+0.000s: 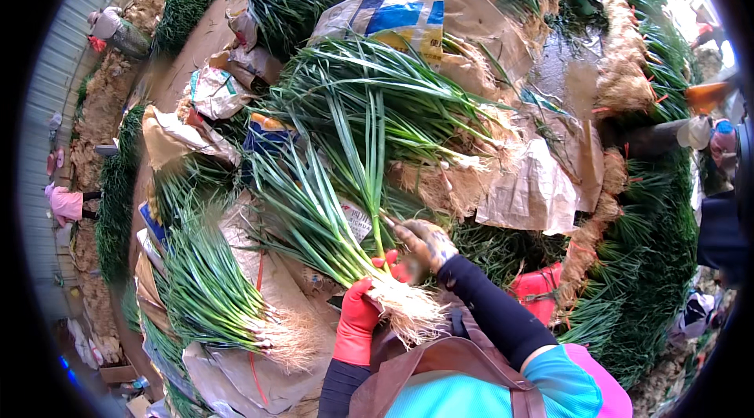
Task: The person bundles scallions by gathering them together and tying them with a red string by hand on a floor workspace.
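Note:
My left hand (359,317), in a red glove, is wrapped around the lower stems of a bunch of scallions (318,218). The bunch's pale roots (410,304) spread to the right of the glove, and its green leaves point up and left. One scallion stalk (375,182) stands more upright than the others. My right hand (426,244), in a soiled pale glove, reaches that stalk's lower part with its fingers drawn together. Whatever is between those fingertips is too small to make out. Behind the held bunch lies a big heap of loose scallions (393,96), roots toward the right.
A tied scallion bundle (212,292) lies at left on brown paper sacking. A red seat-like object (538,288) is right of my arm. Long rows of stacked scallions (644,277) line the right side. Other people, one in pink (67,204), are at the far left.

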Motion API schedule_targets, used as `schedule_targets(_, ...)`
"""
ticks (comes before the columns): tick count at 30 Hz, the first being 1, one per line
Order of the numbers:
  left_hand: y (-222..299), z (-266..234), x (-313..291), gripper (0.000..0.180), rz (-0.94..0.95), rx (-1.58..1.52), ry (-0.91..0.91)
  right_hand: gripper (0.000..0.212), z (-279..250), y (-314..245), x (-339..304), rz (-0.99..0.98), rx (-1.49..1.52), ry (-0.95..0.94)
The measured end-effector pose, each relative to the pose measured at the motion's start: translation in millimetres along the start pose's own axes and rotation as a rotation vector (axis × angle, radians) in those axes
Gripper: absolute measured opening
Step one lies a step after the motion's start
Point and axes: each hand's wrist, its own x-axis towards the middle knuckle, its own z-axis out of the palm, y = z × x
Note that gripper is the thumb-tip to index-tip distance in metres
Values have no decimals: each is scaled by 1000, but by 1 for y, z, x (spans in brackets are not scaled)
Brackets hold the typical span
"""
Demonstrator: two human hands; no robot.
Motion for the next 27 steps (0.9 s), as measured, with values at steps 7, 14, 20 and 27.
schedule_targets(7,-9,18,-12,26,78,-224,-82,29,60,4,26,398,1601,-572)
schedule_targets(14,-8,5,-10,24,188,-258,-74,22,88,-5,4,506,1201,57)
schedule_targets(20,6,1,-17,27,252,-203,-101,43,11,23,12,156,-352,-630)
schedule_targets(27,26,8,-23,26,358,-181,-148,24,-76,43,118,-53,-1022,515)
